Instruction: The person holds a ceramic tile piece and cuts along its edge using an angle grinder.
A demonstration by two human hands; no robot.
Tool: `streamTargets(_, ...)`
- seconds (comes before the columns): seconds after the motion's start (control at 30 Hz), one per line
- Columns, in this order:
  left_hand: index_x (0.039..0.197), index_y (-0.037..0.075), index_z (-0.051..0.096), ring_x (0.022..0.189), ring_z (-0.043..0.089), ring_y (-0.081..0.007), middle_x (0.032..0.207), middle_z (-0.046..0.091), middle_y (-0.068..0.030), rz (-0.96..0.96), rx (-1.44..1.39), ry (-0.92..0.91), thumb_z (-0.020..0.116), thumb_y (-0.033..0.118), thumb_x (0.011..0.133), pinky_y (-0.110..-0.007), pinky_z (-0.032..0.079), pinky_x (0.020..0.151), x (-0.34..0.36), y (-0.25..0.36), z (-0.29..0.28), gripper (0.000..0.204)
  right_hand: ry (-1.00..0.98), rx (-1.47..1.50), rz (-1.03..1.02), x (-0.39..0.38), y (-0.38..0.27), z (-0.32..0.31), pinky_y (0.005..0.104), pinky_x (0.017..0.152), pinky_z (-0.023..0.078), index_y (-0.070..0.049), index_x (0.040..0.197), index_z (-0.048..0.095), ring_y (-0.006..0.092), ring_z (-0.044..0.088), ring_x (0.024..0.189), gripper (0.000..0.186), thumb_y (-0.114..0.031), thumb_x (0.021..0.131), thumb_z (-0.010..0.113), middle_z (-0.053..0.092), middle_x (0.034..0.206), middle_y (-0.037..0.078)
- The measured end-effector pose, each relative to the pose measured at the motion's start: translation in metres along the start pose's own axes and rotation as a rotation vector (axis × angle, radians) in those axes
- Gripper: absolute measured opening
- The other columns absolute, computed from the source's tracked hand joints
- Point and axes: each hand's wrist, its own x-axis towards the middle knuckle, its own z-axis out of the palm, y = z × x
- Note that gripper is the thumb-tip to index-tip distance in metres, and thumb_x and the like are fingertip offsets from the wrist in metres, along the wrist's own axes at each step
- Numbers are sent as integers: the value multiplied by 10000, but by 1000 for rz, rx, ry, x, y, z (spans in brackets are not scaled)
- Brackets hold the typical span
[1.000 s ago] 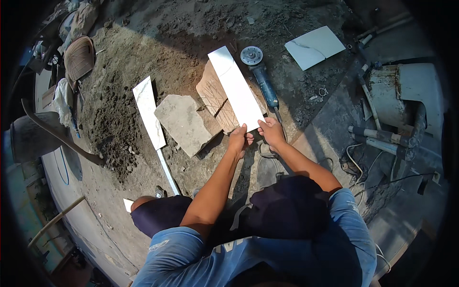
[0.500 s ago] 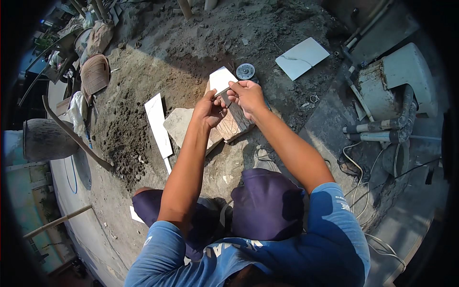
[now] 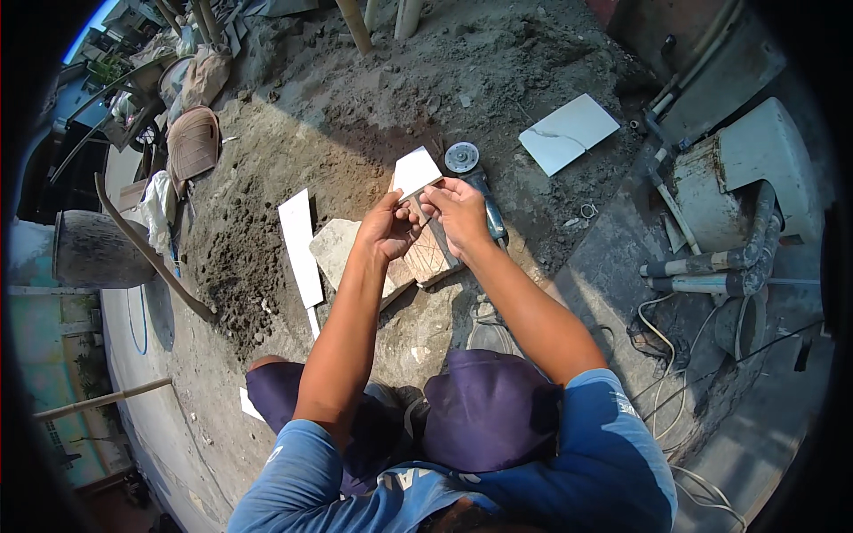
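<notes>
Between my two hands I hold a small white piece of tile [image 3: 415,172] by its near edge. My left hand [image 3: 389,224] pinches its lower left corner, thumb on top. My right hand [image 3: 458,213] grips the lower right side between thumb and curled fingers. Beneath them lies a scored wooden block [image 3: 428,258] on a flat pale stone [image 3: 336,249]. Just beyond my right hand rests an angle grinder, its round disc [image 3: 461,157] facing up and part of its blue-green body [image 3: 488,209] hidden by that hand.
A long white tile strip [image 3: 300,249] lies to the left, and a larger cracked white tile [image 3: 569,134] at the far right. Loose sandy soil [image 3: 233,266] surrounds the spot. Right stand a whitish tank [image 3: 755,151] and pipes [image 3: 693,275]; cables [image 3: 680,373] trail nearby. A cap [image 3: 194,144] sits far left.
The view has shifted, so the surroundings sit a little lower and more of the grinder's body shows. Both hands still hold the tile piece, which is turned slightly.
</notes>
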Motion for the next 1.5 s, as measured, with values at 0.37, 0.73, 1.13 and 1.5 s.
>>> streamTargets(0.37,745,84,545,589,551,-164,522,485,28,-9,-5,5,578,294,974,-322,478,583,-1,-3,2,313,2,-30,-24,0,-2,-3,219,697,529,35,1071,570,90,635,760,195,-29,899,636,680,894,60)
streamTargets(0.73,811,82,534,626,560,-164,538,481,31,8,-2,49,624,298,956,-313,475,613,1,-23,-6,276,0,-21,12,-7,0,-16,222,688,528,43,1099,552,100,629,768,254,-111,926,656,650,874,62)
streamTargets(1.13,868,90,583,597,553,-165,676,590,-12,-192,275,158,562,329,1001,-324,476,573,83,-197,-134,275,426,-235,327,-29,165,-157,233,650,516,57,1248,522,125,613,778,347,-121,963,608,630,919,73)
streamTargets(1.5,935,5,613,534,581,-158,699,648,-77,-187,511,140,497,302,1011,-298,437,453,109,-217,-106,328,571,-288,241,-4,170,-192,240,694,510,51,1265,516,127,594,816,335,-84,965,581,622,963,81)
